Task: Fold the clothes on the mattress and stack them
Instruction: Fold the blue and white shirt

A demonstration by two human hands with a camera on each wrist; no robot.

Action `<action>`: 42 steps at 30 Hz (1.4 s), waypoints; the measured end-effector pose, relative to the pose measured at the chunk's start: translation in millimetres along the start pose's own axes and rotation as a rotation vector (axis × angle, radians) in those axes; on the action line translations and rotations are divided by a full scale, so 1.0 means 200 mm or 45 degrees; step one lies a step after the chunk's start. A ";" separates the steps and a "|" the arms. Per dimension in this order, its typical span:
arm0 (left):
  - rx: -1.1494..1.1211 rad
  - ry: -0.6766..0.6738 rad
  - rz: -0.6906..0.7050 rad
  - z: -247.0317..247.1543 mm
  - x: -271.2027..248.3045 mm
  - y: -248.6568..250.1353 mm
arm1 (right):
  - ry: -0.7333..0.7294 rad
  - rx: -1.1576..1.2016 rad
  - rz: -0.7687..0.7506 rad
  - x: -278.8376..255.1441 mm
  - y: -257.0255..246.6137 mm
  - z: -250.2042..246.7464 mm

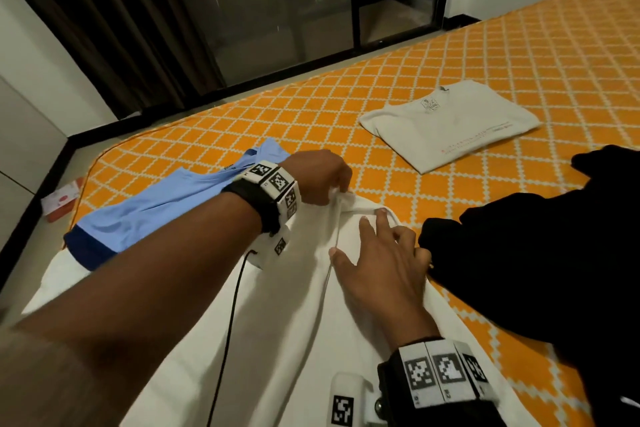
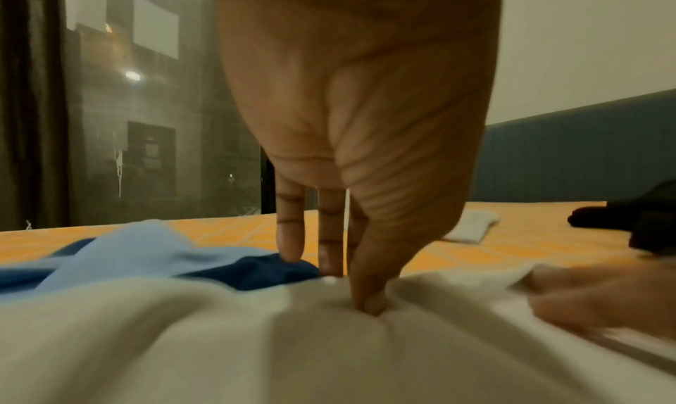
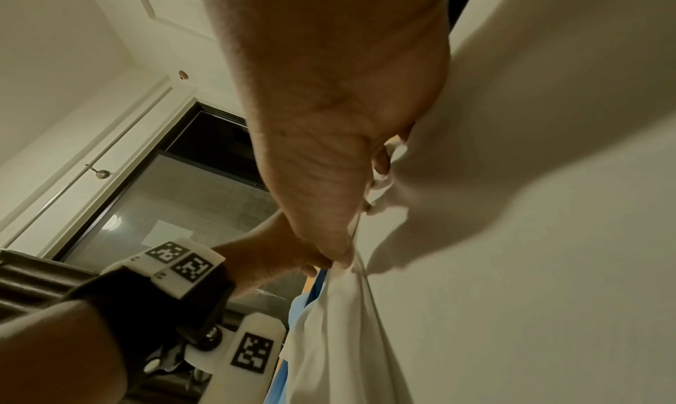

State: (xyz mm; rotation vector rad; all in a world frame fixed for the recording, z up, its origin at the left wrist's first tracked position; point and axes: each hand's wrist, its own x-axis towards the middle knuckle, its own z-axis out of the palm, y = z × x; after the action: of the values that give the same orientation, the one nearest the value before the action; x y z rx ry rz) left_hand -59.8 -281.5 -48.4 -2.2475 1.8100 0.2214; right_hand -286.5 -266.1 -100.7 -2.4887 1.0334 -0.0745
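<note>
While pinching the white garment (image 1: 287, 305), left hand (image 1: 320, 177)'s grip; right hand (image 1: 381, 270) flat, fingers spread on it.

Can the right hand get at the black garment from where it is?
Probably yes: the right hand rests on the white garment with the black garment right beside it, nothing between.

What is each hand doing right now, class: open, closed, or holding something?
Left hand: pinching the white garment at its far edge.
Right hand: open, fingers resting on it.
</note>
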 end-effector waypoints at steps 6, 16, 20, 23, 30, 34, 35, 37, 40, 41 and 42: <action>0.031 0.037 -0.042 0.00 0.01 0.02 | -0.043 -0.026 -0.022 -0.01 -0.01 0.01; 0.019 0.136 -0.200 0.02 0.10 0.09 | -0.021 -0.001 0.021 -0.02 -0.04 0.02; -0.173 0.161 -0.263 0.03 0.07 0.04 | -0.045 0.016 0.039 -0.03 -0.05 0.02; -0.181 0.174 -0.181 0.02 -0.05 -0.03 | 0.012 0.055 0.030 -0.03 -0.08 0.00; -0.309 -0.187 -0.452 0.30 -0.27 -0.23 | -0.182 0.027 -0.341 -0.08 -0.22 0.07; -0.316 -0.206 -0.538 0.35 -0.22 -0.32 | -0.214 -0.033 -0.141 -0.07 -0.17 0.08; -0.321 -0.168 -0.539 0.35 -0.20 -0.32 | -0.191 -0.025 -0.096 -0.06 -0.17 0.07; -0.355 -0.074 -0.542 0.35 -0.18 -0.34 | -0.180 -0.022 -0.078 -0.05 -0.17 0.07; -0.362 0.025 -0.547 0.36 -0.14 -0.35 | -0.135 -0.034 -0.059 -0.06 -0.19 0.07; -0.319 0.052 -0.536 0.37 -0.14 -0.36 | -0.079 -0.034 -0.033 -0.06 -0.20 0.06; -0.256 0.105 -0.511 0.37 -0.14 -0.38 | 0.001 -0.038 -0.007 -0.06 -0.21 0.05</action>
State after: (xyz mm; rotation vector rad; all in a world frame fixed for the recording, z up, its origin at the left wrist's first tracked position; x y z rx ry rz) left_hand 9.8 -219.0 -104.4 -2.7364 1.3810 0.2456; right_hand -265.1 -228.6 -90.5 -2.5188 1.0355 -0.0617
